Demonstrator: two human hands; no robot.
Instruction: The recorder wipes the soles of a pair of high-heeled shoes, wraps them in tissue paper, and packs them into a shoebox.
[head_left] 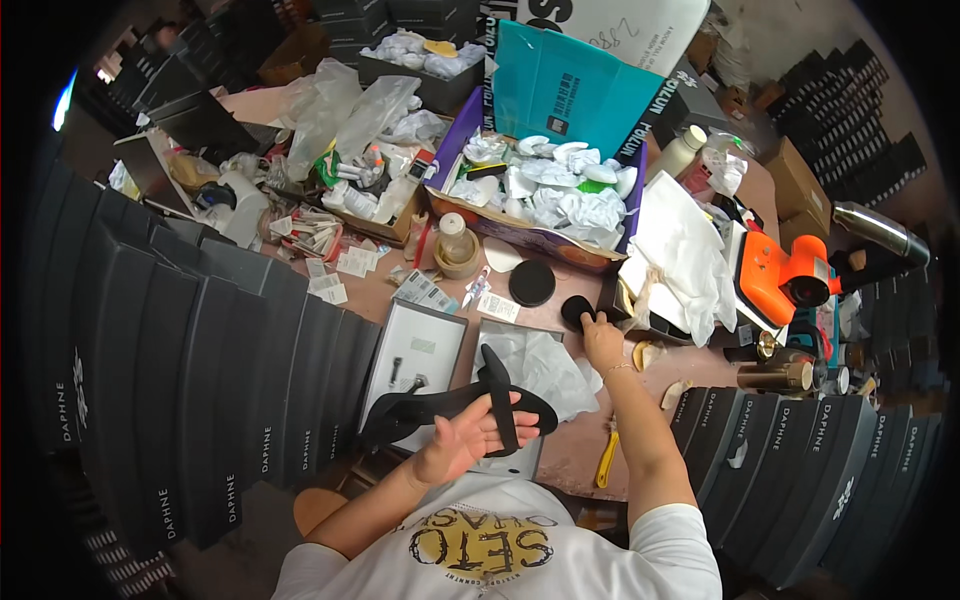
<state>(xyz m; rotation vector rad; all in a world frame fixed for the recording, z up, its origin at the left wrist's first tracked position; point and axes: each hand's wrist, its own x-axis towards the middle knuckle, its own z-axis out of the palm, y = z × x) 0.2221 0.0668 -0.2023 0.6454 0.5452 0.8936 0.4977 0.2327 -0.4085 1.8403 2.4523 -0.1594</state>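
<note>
A black strappy sandal [415, 403] hangs over the open shoe box. My left hand [465, 435] holds it, palm up, with the fingers passed through its strap. Reaching forward, my right hand [602, 345] pinches a small black oval pad [576, 310] on the table; its exact kind is unclear. Left of that pad lies a round black disc [531, 283]. Beneath the sandal, the open grey-white box [475, 350] contains crumpled white tissue paper [545, 365], and its lid [412, 345] sits to the left.
Stacked dark shoe boxes [200, 370] wall the left side, and more boxes [770, 440] stand at the right. A purple carton [530, 228] of crumpled paper is ahead. Nearby are a clear bottle [455, 240], an orange tool [790, 275] and a yellow cutter [607, 460].
</note>
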